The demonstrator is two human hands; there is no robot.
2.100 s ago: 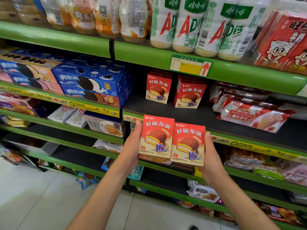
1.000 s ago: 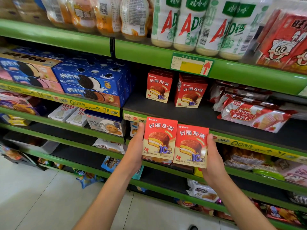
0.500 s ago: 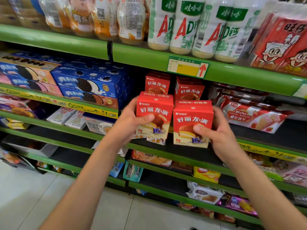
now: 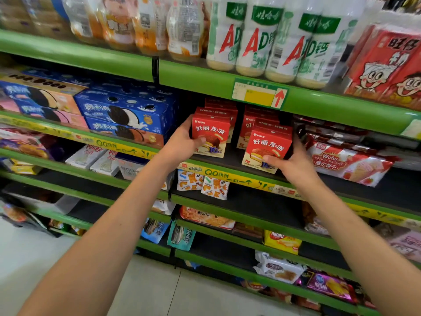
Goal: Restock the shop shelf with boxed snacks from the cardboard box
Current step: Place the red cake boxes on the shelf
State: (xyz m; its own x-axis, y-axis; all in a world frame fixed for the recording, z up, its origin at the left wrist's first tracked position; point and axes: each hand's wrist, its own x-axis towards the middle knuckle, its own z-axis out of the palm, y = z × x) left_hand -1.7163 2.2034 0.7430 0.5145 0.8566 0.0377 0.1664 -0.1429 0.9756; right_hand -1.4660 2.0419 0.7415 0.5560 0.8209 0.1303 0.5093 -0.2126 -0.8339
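Two red boxes stand on the shelf. Left hand clamps the left box; right hand clamps the right box, at 3 o'clock.

Both bare forearms are stretched forward and upward. The left hand is wrapped round a red box, thumb across its front; the right hand is likewise clasped round another red box.

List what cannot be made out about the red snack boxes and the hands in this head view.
- How many red boxes stand behind the left red box and right red box: hidden by them.
- Left hand fingers: behind its box.
- Price tag text: blurred.
- Cardboard box: out of frame.
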